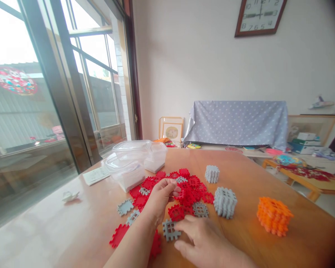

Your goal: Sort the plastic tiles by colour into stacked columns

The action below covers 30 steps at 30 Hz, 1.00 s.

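My left hand is closed in a pinch above a loose pile of red plastic interlocking tiles. A red window-patterned tile shows at its fingertips, partly hidden by the fingers. Lower down, my right hand has thumb and forefinger apart, with the forefinger at the right edge of a grey window-patterned tile on the table. Another grey window tile lies just beyond that hand. More grey tiles are scattered left of my left forearm, near a solid red tile.
On the right stand a grey window-tile stack, a smaller grey stack and an orange stack. Clear plastic containers and a paper booklet sit at the back left. A crumpled white scrap lies at the left.
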Each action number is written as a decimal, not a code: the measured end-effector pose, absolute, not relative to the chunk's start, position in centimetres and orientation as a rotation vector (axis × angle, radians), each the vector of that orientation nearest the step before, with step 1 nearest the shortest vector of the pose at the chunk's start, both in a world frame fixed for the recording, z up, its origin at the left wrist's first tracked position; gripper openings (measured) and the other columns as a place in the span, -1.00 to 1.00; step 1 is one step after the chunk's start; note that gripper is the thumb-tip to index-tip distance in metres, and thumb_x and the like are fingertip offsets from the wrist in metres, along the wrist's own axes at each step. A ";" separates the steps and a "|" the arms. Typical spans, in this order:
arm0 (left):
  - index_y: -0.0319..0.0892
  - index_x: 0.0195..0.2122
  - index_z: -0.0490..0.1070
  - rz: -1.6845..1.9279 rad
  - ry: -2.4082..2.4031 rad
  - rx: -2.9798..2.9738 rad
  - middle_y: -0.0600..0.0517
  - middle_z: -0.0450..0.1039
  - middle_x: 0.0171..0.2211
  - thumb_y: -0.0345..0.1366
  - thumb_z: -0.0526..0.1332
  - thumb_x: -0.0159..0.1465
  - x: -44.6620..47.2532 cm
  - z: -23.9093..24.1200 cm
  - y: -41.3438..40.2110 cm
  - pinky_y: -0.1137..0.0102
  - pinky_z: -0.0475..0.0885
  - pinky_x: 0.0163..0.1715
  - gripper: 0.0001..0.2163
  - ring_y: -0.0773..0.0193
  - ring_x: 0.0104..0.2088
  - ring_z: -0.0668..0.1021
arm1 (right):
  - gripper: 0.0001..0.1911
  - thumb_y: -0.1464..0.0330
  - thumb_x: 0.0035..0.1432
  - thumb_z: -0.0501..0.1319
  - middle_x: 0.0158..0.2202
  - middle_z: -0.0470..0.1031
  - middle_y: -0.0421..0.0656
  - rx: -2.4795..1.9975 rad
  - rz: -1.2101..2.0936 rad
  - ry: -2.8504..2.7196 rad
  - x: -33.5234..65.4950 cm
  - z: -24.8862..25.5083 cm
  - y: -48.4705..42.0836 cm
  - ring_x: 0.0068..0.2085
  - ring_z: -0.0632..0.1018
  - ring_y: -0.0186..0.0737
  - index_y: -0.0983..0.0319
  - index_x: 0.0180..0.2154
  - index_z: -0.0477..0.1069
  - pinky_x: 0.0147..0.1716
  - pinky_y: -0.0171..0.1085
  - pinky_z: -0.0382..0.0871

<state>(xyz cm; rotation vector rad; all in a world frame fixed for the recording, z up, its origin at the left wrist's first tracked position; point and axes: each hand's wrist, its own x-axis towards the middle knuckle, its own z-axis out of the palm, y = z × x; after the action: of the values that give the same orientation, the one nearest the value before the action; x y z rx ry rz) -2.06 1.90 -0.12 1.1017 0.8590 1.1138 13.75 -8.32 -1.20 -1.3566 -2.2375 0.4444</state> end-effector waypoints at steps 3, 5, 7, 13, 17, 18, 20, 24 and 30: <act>-0.16 -0.23 0.38 1.108 0.870 1.108 0.01 0.56 -0.34 -0.05 0.33 0.24 -2.1 0.0 1.7 0.47 0.27 -0.38 -0.71 0.38 -0.42 0.49 | -0.79 0.31 0.13 0.30 -0.23 0.60 -0.23 -1.433 0.351 -2.268 13.1 -1.9 -8.4 -0.26 0.59 -0.16 0.02 -0.15 0.57 -0.28 -0.28 0.26; -0.16 -0.24 0.38 1.106 0.876 1.110 0.01 0.56 -0.34 -0.05 0.33 0.23 -2.0 0.1 1.6 0.47 0.28 -0.39 -0.71 0.38 -0.42 0.49 | -0.82 0.33 0.17 0.27 -0.22 0.60 -0.24 -1.473 0.308 -2.289 13.1 -2.3 -8.2 -0.23 0.60 -0.16 0.03 -0.17 0.57 -0.27 -0.28 0.26; -0.15 -0.25 0.38 1.099 0.886 1.113 0.02 0.56 -0.34 -0.05 0.34 0.22 -2.0 0.2 1.5 0.47 0.27 -0.39 -0.71 0.38 -0.42 0.49 | -0.84 0.34 0.21 0.23 -0.24 0.59 -0.25 -1.489 0.282 -2.320 13.0 -2.7 -7.9 -0.24 0.60 -0.18 0.04 -0.20 0.57 -0.28 -0.29 0.25; -0.15 -0.28 0.37 1.095 0.900 1.174 0.04 0.56 -0.38 -0.04 0.32 0.23 -1.9 0.1 1.4 0.47 0.27 -0.40 -0.71 0.37 -0.42 0.49 | -0.86 0.32 0.30 0.17 -0.23 0.56 -0.26 -1.449 0.125 -2.351 13.1 -3.3 -7.4 -0.26 0.59 -0.20 0.05 -0.20 0.51 -0.32 -0.28 0.22; -0.15 -0.29 0.35 1.083 0.899 1.211 0.03 0.56 -0.39 -0.04 0.32 0.23 -1.8 -0.1 1.4 0.47 0.27 -0.40 -0.71 0.35 -0.43 0.49 | -0.84 0.33 0.32 0.15 -0.21 0.57 -0.27 -1.399 0.064 -2.329 13.3 -3.6 -6.9 -0.28 0.59 -0.21 0.04 -0.13 0.48 -0.36 -0.27 0.18; -0.15 -0.29 0.35 1.079 0.903 1.218 0.03 0.57 -0.39 -0.04 0.32 0.23 -1.7 -0.1 1.4 0.47 0.27 -0.40 -0.71 0.35 -0.43 0.49 | -0.83 0.34 0.32 0.14 -0.20 0.58 -0.26 -1.389 0.052 -2.317 13.3 -3.6 -6.8 -0.28 0.59 -0.21 0.04 -0.12 0.47 -0.36 -0.27 0.18; -0.15 -0.30 0.36 1.074 0.910 1.228 0.03 0.57 -0.38 -0.05 0.31 0.23 -1.6 -0.2 1.4 0.48 0.27 -0.41 -0.72 0.35 -0.43 0.49 | -0.81 0.37 0.33 0.11 -0.19 0.58 -0.25 -1.394 0.024 -2.285 13.2 -3.6 -6.5 -0.29 0.59 -0.21 0.05 -0.11 0.46 -0.38 -0.27 0.17; -0.16 -0.30 0.37 1.066 0.939 1.253 0.02 0.56 -0.38 -0.09 0.30 0.23 -1.3 -0.3 1.4 0.48 0.26 -0.42 -0.76 0.35 -0.42 0.50 | -0.79 0.40 0.35 0.04 -0.27 0.58 -0.18 -1.485 -0.019 -2.216 13.3 -3.5 -6.2 -0.36 0.57 -0.18 0.14 -0.17 0.45 -0.42 -0.24 0.12; -0.16 -0.31 0.36 1.063 0.934 1.263 0.07 0.50 -0.43 -0.15 0.27 0.24 -0.9 -0.4 1.5 0.50 0.22 -0.49 -0.80 0.40 -0.50 0.42 | -0.66 0.26 0.46 -0.09 -0.30 0.54 -0.16 -1.416 0.207 -1.926 15.0 -3.5 -5.7 -0.28 0.55 -0.18 0.15 -0.23 0.42 -0.32 -0.27 0.24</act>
<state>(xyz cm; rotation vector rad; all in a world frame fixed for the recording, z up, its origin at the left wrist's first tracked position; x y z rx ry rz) -0.94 1.45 -0.43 1.2631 0.9338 1.0631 14.96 -5.67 -3.51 -1.4162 -1.9256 0.2072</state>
